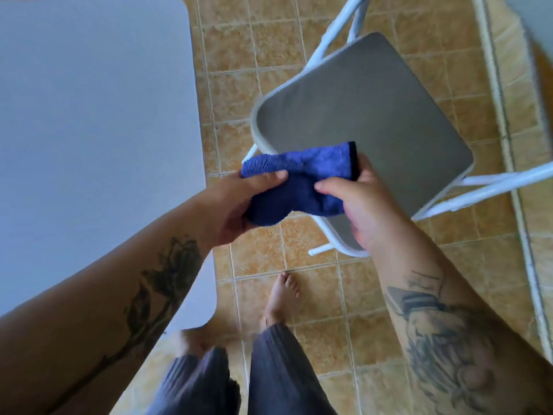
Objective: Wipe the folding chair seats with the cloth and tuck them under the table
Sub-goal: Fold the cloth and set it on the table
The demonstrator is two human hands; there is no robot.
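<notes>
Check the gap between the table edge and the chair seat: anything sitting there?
Head view: only bare tiled floor between the table and the chair seat. Lower down, the cloth held in both hands overlaps it.

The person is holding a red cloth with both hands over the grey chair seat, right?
Not quite: the cloth is blue, not red. The head view shows the left hand and the right hand both gripping it over the grey chair seat.
</notes>
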